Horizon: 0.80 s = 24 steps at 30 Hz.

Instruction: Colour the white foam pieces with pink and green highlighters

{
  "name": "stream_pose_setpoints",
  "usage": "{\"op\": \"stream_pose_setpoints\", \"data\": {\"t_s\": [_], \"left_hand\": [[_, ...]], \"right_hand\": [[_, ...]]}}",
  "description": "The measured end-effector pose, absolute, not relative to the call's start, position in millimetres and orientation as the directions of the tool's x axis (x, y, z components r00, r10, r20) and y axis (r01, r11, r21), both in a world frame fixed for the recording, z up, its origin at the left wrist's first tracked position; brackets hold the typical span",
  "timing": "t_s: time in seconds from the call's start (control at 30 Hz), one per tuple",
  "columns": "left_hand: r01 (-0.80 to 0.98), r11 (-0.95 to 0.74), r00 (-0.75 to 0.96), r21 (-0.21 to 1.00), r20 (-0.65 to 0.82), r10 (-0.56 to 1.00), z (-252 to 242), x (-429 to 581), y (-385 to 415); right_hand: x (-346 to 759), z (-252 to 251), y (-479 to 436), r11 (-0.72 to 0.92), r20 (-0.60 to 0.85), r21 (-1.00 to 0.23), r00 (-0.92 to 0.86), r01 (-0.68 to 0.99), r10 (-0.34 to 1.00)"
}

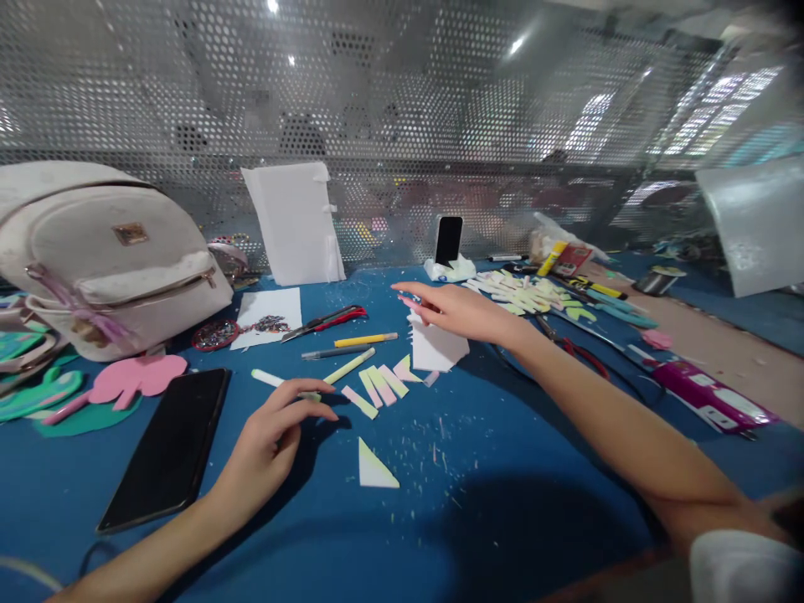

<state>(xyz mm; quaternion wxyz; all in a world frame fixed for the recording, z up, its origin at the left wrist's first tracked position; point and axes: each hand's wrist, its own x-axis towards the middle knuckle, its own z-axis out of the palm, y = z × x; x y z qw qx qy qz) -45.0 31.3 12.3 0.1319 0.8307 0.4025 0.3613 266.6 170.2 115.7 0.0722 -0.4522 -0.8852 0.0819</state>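
Observation:
My left hand [280, 431] hovers low over the blue table, its fingers apart and loosely bent. Partly under its fingers lies a pale stick [267, 378], its far end hidden. Just right of the fingertips are several pale green and pink foam strips [380, 385], and a foam triangle [377, 469] lies nearer to me. My right hand [458, 310] reaches across a white sheet [436, 347], fingers stretched to the left, with nothing visible in them. Behind the strips rest a yellow pen [365, 340], a grey pen [336, 352] and a red-handled cutter [327, 322].
A black phone [167, 452] and a pale backpack [113, 251] stand on the left. At the back, another phone [448, 241] leans upright. Many foam pieces [521, 293] lie beyond my right arm, near a purple tool [713, 398] and cables. Small scraps [433, 456] litter the table.

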Motion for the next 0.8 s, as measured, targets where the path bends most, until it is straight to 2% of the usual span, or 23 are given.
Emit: {"op": "stream_pose_setpoints", "data": {"t_s": [0.13, 0.23, 0.3, 0.37, 0.43, 0.5, 0.6, 0.67, 0.7, 0.73, 0.8], "left_hand": [[0.503, -0.748, 0.520, 0.434, 0.539, 0.663, 15.4, -41.3, 23.2], [0.439, -0.831, 0.614, 0.342, 0.560, 0.556, 14.6, -35.0, 15.4], [0.406, -0.869, 0.667, 0.284, 0.557, 0.494, 14.3, -29.8, 10.0], [0.372, -0.898, 0.727, 0.236, 0.528, 0.440, 14.9, -25.4, 5.4], [0.335, -0.927, 0.776, 0.171, 0.508, 0.374, 15.7, -22.2, 2.6], [0.333, -0.939, 0.811, 0.088, 0.481, 0.333, 15.0, -19.9, 2.0], [0.373, -0.927, 0.795, 0.052, 0.496, 0.348, 10.1, -17.4, 3.9], [0.400, -0.916, 0.720, 0.033, 0.607, 0.336, 6.4, -17.1, 5.4], [0.399, -0.917, 0.726, 0.025, 0.602, 0.333, 5.1, -17.5, 6.0], [0.404, -0.915, 0.782, 0.022, 0.510, 0.357, 4.4, -18.1, 6.4], [0.413, -0.911, 0.769, 0.013, 0.530, 0.357, 4.6, -19.8, 7.2]], "right_hand": [[263.2, 119.9, 165.0, 0.629, 0.144, -0.426, -0.637, 0.650, 0.757], [254.8, 121.7, 157.5, 0.596, 0.185, -0.619, -0.643, 0.511, 0.743], [246.4, 120.6, 149.5, 0.480, 0.162, -0.824, -0.686, 0.300, 0.709], [236.4, 116.8, 139.8, 0.265, 0.166, -0.964, -0.733, 0.019, 0.660], [225.8, 110.2, 130.2, 0.112, 0.161, -0.987, -0.746, -0.116, 0.647], [216.1, 101.7, 123.2, 0.114, 0.174, -0.985, -0.725, -0.132, 0.667], [206.9, 89.6, 120.7, 0.089, 0.178, -0.983, -0.710, -0.162, 0.682], [205.2, 84.4, 123.3, 0.066, 0.168, -0.983, -0.704, -0.170, 0.690], [205.4, 83.1, 125.1, 0.065, 0.165, -0.984, -0.700, -0.167, 0.695], [206.0, 82.5, 126.8, 0.072, 0.161, -0.985, -0.694, -0.156, 0.702], [207.9, 82.6, 129.4, 0.079, 0.160, -0.986, -0.686, -0.148, 0.710]]}}
